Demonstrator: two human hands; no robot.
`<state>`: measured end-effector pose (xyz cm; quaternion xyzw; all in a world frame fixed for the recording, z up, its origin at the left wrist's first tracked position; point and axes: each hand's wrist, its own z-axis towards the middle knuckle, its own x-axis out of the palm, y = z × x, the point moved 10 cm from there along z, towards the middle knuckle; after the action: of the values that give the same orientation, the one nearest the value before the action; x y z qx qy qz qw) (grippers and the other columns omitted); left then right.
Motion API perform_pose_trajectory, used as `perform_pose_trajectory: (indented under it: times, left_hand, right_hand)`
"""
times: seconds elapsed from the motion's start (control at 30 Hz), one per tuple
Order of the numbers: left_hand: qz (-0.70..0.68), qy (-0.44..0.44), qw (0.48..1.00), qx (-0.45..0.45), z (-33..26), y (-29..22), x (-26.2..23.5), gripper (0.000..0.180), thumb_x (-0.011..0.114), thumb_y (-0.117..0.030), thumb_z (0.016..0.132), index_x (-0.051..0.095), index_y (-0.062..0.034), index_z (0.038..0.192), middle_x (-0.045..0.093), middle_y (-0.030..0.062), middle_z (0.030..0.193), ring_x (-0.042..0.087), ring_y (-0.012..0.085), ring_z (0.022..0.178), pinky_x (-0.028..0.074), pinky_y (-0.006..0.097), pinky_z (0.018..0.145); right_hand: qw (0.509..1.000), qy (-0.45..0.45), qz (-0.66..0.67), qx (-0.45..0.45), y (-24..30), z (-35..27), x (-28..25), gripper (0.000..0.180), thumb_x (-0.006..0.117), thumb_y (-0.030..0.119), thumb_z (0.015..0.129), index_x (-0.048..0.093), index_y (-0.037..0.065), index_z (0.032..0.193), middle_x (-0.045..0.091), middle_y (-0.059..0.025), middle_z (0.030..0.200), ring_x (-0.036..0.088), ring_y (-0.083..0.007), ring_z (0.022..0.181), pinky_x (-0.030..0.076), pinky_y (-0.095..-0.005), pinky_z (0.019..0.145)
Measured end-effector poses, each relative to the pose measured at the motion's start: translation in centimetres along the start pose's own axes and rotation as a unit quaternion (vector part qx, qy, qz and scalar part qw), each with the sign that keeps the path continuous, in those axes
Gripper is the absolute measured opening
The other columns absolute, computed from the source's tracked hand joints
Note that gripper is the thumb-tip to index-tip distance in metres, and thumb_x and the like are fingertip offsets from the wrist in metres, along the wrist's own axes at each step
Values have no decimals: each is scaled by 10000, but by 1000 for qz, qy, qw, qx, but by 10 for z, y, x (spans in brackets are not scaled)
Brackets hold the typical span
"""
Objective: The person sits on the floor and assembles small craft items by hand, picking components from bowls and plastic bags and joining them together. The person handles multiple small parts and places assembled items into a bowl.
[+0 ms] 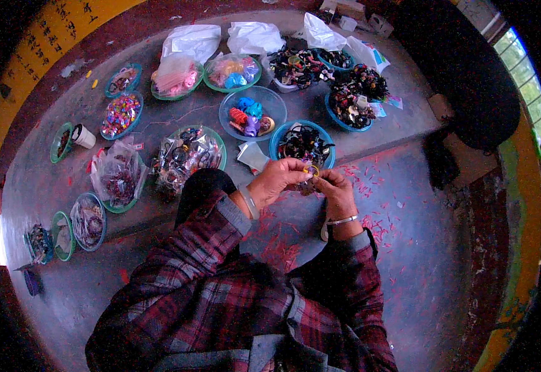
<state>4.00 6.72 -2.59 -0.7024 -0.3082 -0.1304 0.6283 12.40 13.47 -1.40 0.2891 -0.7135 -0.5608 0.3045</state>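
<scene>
In front of my chest, both hands meet over a small item with a yellow loop and dull brownish-purple parts [308, 183]; its exact kind is too small to tell. My left hand [273, 185] pinches it from the left between thumb and fingers. From the right, the fingertips of my right hand [340, 197] are closed on it too. Just beyond the hands is a blue basin [275, 147] holding black bands and cords [304, 141]. A whitish packet [254, 156] lies close to my left hand.
Bowls of small goods cover the grey ledge: colourful beads [122, 115], bright coils [250, 116], black hair bands [298, 65] and bagged pieces [187, 155]. White plastic bags [191, 42] lie at the back. Red scraps [280, 251] litter the lower floor. A large dark bundle [469, 74] is at right.
</scene>
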Motion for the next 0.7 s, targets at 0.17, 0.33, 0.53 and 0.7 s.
perform_pose_trajectory:
  times: [0.17, 0.33, 0.53, 0.7]
  left_hand:
    - [19, -19, 999, 22, -1, -4, -4, 167, 586, -144, 789, 586, -6, 882, 600, 60, 816, 570, 138, 740, 461, 256, 678]
    - [57, -38, 996, 60, 1, -5, -11, 200, 589, -130, 772, 594, 8, 916, 607, 57, 841, 556, 120, 791, 432, 240, 726]
    - [66, -59, 991, 98, -8, -19, -9, 219, 582, -221, 800, 597, -34, 913, 578, -1, 787, 510, 66, 688, 414, 205, 600]
    - [123, -143, 972, 144, -28, -51, -31, 219, 569, -220, 812, 628, -20, 877, 591, 12, 762, 515, 67, 672, 413, 200, 601]
  right_hand:
    - [996, 10, -89, 6, 2, 0, 1, 175, 614, 128, 765, 598, -12, 868, 618, -63, 778, 574, -135, 708, 450, -252, 673]
    - [998, 21, -52, 16, 10, -7, 18, 131, 591, 56, 752, 588, -14, 862, 621, -78, 792, 584, -149, 722, 457, -258, 677]
    - [1000, 2, 9, -15, 15, -8, 18, 91, 580, 30, 746, 575, 0, 833, 595, -61, 757, 559, -145, 684, 447, -255, 627]
    - [999, -37, 3, -10, 16, -10, 19, 91, 549, 117, 794, 562, 37, 836, 587, -29, 768, 556, -119, 694, 426, -233, 607]
